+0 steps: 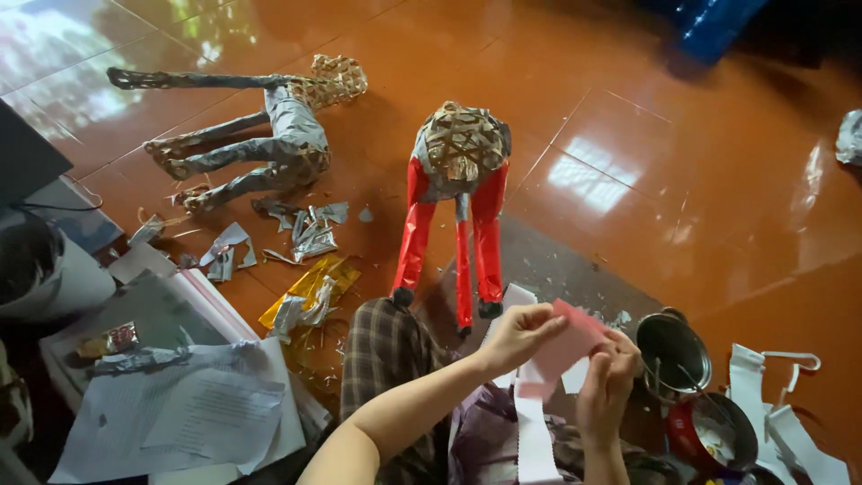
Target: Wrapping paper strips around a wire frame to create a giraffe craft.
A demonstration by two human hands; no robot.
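1. Left hand [519, 334] pinches the upper edge of a pink paper piece [567, 346] between thumb and fingers; right hand [606, 382] grips the same piece from below. Both hands closed on it, held over the lap, just in front of the person.
2. A white paper strip [534, 431] hangs down from under the pink piece across the lap; the two appear held together, probably so they stay aligned.
3. Red-legged woven frame figure [456, 193] stands upright on the tiled floor [682, 180], directly beyond the hands, within reach.
4. Second figure, wrapped in silver foil [269, 144], lies on its side further left, well apart from the hands.
5. Foil scraps [310, 229] and a yellow wrapper [310, 287] litter the floor between the two figures.
6. Metal pot [673, 350] and a red bowl [714, 436] sit just right of the right hand, kept close, likely for dipping or paste; contents unclear.
7. White strips [781, 422] pile at the right edge; papers [180, 404] crowd the left.
8. Open floor lies to the upper right, beyond the pot.
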